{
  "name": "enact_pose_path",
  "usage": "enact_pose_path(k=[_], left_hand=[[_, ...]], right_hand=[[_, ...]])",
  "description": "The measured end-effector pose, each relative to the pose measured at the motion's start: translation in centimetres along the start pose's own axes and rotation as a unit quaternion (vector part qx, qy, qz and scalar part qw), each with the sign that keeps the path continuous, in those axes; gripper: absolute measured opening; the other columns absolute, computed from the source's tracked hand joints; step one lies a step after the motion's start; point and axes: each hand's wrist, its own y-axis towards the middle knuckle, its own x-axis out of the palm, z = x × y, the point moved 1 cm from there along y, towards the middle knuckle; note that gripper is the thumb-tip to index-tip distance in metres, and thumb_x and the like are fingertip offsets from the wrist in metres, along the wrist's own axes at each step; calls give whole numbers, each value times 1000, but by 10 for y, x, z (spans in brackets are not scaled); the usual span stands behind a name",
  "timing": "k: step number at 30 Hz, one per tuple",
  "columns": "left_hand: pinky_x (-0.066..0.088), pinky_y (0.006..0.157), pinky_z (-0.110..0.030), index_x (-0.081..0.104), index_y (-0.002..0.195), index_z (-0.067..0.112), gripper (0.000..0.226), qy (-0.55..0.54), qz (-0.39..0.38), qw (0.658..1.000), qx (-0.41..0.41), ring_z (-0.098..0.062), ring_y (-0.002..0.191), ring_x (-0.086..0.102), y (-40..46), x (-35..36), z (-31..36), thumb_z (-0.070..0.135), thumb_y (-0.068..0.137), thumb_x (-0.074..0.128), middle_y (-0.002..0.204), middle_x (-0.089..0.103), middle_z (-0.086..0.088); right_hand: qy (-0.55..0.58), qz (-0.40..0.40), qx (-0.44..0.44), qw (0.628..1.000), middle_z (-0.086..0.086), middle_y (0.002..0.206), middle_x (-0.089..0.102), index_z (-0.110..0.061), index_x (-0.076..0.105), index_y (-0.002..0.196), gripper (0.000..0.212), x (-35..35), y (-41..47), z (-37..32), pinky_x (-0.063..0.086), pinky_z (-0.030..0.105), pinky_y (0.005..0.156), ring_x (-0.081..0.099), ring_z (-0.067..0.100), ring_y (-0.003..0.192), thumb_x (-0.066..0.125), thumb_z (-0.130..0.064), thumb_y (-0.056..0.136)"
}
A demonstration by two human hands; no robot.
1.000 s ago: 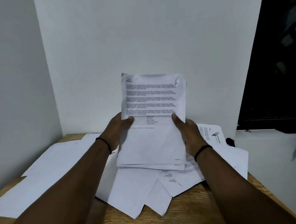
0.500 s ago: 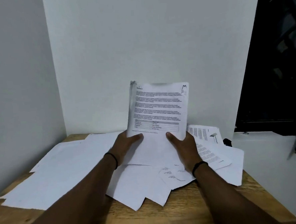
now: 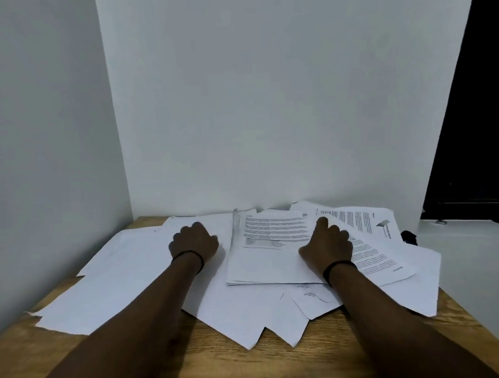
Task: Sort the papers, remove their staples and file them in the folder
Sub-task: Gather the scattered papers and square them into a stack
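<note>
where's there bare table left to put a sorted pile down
Bare wood shows along the near edge of the table, in front of the loose sheets, and in a small patch at the far left corner. Paper covers everything else: blank sheets under the left hand, the printed stack by the right hand.

Left hand [image 3: 193, 242] fisted; right hand [image 3: 327, 244] loosely curled, palms down.

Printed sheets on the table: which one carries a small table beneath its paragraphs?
The central stapled set, under the right hand; the right-side sheets show text only.
</note>
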Motion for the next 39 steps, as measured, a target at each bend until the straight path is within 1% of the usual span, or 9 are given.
enact_pose_path(k=[3,7,18,20,23,28,33,36,39], left_hand=[[38,98,-39,50,127,13,50,82,36,995,-37,-33,122,48,-2,-1,-23,49,92,55,132,51,-14],[40,97,-37,57,119,19,39,114,-4,992,-53,-31,117,54,-3,3,-39,40,86,56,124,58,-8],[44,73,-30,61,107,13,19,168,63,981,76,-28,102,64,-9,-11,-28,22,93,52,109,67,-7],[37,66,-30,55,106,10,16,134,106,982,86,-32,95,64,-12,-20,-23,13,92,47,104,68,-10],[33,62,-32,49,107,6,19,71,187,974,104,-36,87,64,-18,-41,-9,3,90,41,96,66,-14],[28,56,-34,43,110,7,20,-22,300,939,165,-36,63,50,-35,-91,32,0,91,38,78,58,-11],[24,53,-34,45,100,9,7,-245,391,850,253,-28,53,44,-56,-134,59,14,102,41,63,49,-2],[29,54,-29,48,99,10,8,-380,380,803,259,-8,55,44,-62,-151,70,15,103,43,66,47,8],[34,61,-16,50,97,15,6,-470,341,779,235,-2,62,43,-55,-156,73,13,102,47,76,49,12]], right_hand=[[-42,28,-46,998,14,121,55,-13,49,125,42,4,-4,-10,41,40,94,47,35,116,59,-19,85],[-20,20,-96,995,10,120,56,-19,57,120,36,6,-7,-30,40,38,94,48,32,115,62,-24,84],[86,-4,-125,988,2,108,63,-25,66,98,13,22,-18,-46,45,34,88,54,27,110,64,-26,85],[125,-5,-131,983,1,102,65,-28,63,87,5,17,-18,-46,44,31,82,57,24,104,64,-25,85],[161,-7,-142,977,-3,94,67,-30,53,75,17,7,-19,-52,37,27,71,60,20,93,63,-22,86],[249,-24,-128,960,-7,84,65,-25,59,82,11,-15,-22,-65,36,15,61,57,13,82,69,-26,86],[365,-22,-141,920,-1,116,64,-14,60,117,41,-36,-28,-71,42,24,88,59,16,113,76,-36,86],[435,-20,-118,892,4,145,48,-18,40,144,77,-54,-30,-70,40,35,109,48,21,133,78,-45,83],[499,-47,-115,857,8,156,36,-22,25,153,93,-70,-28,-65,36,36,112,40,22,140,79,-45,81]])
